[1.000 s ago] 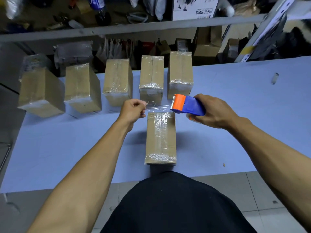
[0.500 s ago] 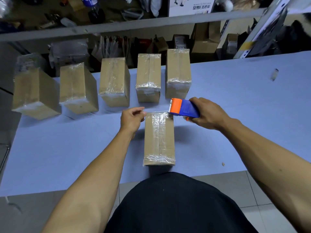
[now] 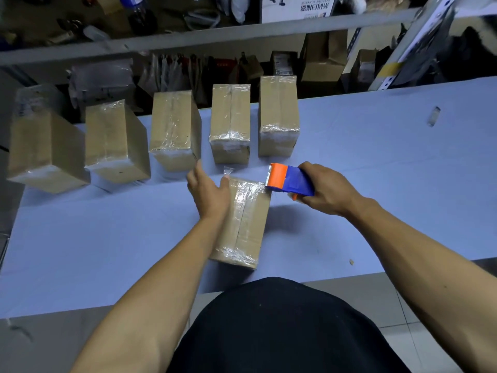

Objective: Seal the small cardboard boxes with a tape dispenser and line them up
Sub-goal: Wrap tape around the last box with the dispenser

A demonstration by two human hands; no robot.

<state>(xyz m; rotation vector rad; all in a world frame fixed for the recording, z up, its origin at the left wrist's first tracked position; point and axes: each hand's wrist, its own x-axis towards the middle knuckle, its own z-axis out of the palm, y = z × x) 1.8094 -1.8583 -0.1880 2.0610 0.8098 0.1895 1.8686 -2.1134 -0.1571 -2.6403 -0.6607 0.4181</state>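
Since a moment ago, left hand (image 3: 208,193) has dropped the tape end and lies flat, fingers straight, on the near box (image 3: 243,224), now skewed on the table (image 3: 376,184). Right hand (image 3: 326,191) grips the dispenser (image 3: 289,180), its orange head at the box's far right corner. Five taped boxes (image 3: 174,130) stand in a row behind.

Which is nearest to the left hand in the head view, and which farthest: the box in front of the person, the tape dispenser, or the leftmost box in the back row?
1. Box in front of the person: the left hand rests on its left side.
2. Tape dispenser: just right, over that box's far right corner, held by the right hand.
3. Leftmost box: far left end of the back row.
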